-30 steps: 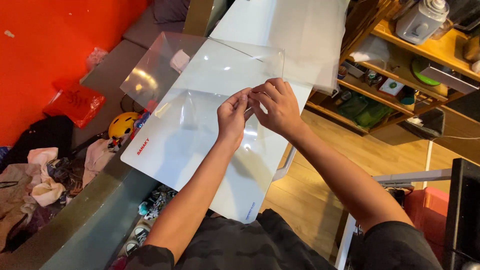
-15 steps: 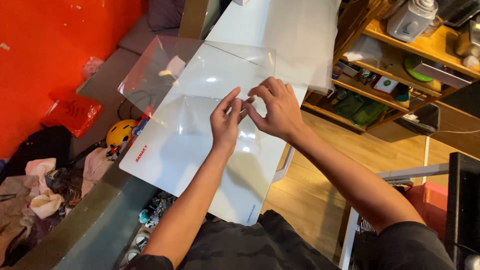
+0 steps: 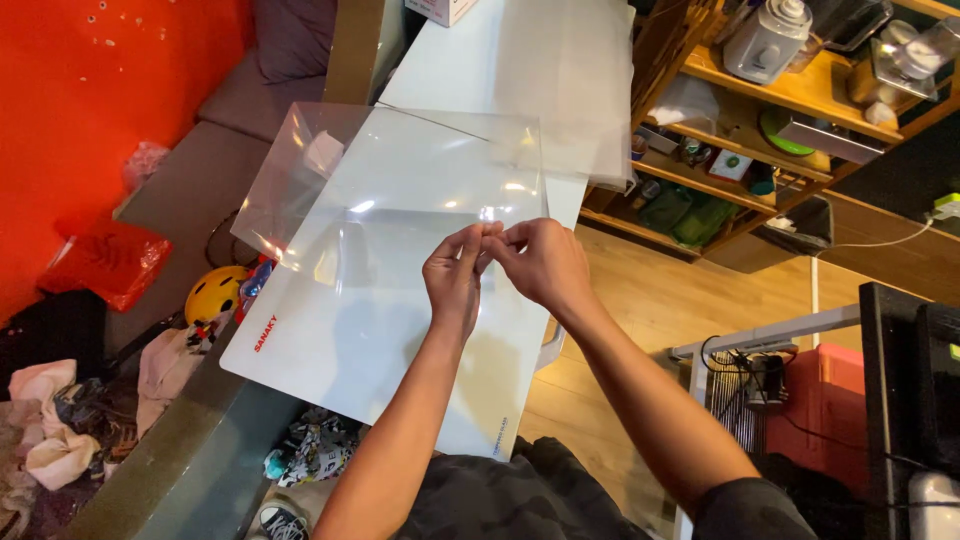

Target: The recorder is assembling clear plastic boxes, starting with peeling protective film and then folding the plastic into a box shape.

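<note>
A clear plastic sheet is held up over the white lid of a chest appliance. My left hand and my right hand meet at the sheet's near edge, fingertips pinched together on its thin corner. The sheet tilts up and away toward the far left, catching glare from the lights. Both forearms reach in from the bottom of the view.
Another translucent sheet lies further back on the white top. Wooden shelves with kitchen items stand at the right. A yellow helmet, a red bag and clothes lie at the left. A dark monitor is at the right edge.
The sheet has swung to sit more squarely in front of me, and my hands have shifted slightly while staying pinched together on its near edge.
</note>
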